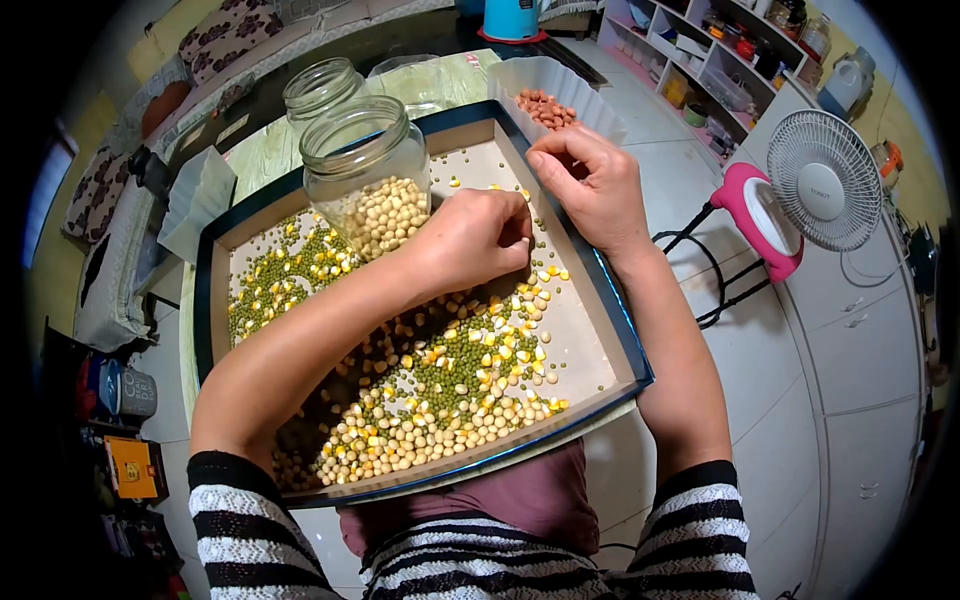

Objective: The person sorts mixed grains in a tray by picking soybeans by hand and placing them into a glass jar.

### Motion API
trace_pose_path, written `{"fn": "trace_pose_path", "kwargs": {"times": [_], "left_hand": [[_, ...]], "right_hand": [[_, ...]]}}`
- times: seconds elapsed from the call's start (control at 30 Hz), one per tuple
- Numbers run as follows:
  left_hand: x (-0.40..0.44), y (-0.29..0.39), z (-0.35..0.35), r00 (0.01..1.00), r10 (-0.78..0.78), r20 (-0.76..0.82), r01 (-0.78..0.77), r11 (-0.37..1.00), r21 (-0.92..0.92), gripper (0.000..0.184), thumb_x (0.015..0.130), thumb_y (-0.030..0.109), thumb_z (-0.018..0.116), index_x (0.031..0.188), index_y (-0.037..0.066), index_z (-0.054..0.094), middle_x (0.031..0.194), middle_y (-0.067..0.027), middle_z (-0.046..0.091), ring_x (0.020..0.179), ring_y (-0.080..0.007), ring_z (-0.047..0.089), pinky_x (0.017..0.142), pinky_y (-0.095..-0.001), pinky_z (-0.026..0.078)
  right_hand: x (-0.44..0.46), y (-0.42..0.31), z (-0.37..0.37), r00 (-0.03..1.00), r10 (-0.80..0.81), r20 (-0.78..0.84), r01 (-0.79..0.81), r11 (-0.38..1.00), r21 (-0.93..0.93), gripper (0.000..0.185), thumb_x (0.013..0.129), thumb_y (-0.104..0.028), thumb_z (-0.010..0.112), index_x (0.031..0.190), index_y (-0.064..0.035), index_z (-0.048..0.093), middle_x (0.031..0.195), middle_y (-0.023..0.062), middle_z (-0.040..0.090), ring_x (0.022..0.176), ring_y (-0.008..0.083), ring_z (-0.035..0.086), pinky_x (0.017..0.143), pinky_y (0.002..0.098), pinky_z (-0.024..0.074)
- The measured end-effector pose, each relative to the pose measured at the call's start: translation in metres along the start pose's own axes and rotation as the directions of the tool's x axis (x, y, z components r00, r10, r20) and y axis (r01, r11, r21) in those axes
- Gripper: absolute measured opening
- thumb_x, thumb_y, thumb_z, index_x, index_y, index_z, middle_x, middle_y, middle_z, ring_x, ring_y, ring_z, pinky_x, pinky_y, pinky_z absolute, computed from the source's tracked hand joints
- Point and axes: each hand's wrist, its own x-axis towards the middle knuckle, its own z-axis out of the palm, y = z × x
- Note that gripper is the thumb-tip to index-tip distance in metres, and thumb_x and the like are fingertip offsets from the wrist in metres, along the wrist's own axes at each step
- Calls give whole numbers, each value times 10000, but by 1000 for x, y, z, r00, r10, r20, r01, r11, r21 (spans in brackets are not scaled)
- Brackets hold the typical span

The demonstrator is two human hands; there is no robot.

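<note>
My left hand (472, 238) hovers over a shallow cardboard box (580, 345), its fingers pinched together with the tips turned down. Whatever they hold, if anything, is hidden. Above the box's right edge, my right hand (597, 188) has its thumb and fingers curled closed near a translucent container of reddish peanuts (545, 108); its contents cannot be made out. Soybeans (400, 440), green mung beans (450, 375) and yellow-white corn kernels (500, 345) lie mixed across the box floor. A wide-mouthed glass jar (360, 150) partly filled with soybeans stands tilted inside the box, beyond my left forearm.
Behind the box stands a second glass jar (325, 88). A translucent fluted container (198, 205) is at the left of the table, with a clear container (410, 75) at the back. A pink-and-white fan (820, 185) stands to the right, before white cabinets (865, 400).
</note>
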Motion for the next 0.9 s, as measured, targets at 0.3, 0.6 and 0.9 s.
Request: {"fn": "trace_pose_path", "kwargs": {"times": [0.3, 0.6, 0.9], "left_hand": [[-6, -6, -5, 979, 144, 145, -129, 985, -113, 140, 773, 97, 675, 901, 42, 679, 786, -70, 655, 688, -157, 633, 644, -277, 510], [-2, 8, -4, 936, 280, 214, -314, 938, 145, 120, 727, 76, 626, 832, 23, 654, 766, -121, 629, 696, -273, 625, 670, -344, 513], [-11, 9, 0, 946, 285, 152, -314, 921, 230, 88, 721, 84, 625, 778, 18, 615, 711, -127, 619, 663, -294, 620, 633, -357, 510]], "right_hand": [[1, -2, 1, 999, 36, -23, -35, 999, 33, 76, 754, -82, 622, 782, -12, 632, 723, 87, 620, 655, 196, 592, 604, 292, 465], [0, -4, 0, 998, 60, 9, -60, 998, 3, 79, 810, -68, 618, 805, 11, 615, 731, 22, 578, 623, 73, 525, 575, 208, 425], [1, -8, 1, 997, 69, -17, -69, 998, 0, 67, 775, -74, 629, 786, -9, 624, 701, 60, 589, 601, 131, 561, 569, 248, 447]]}}
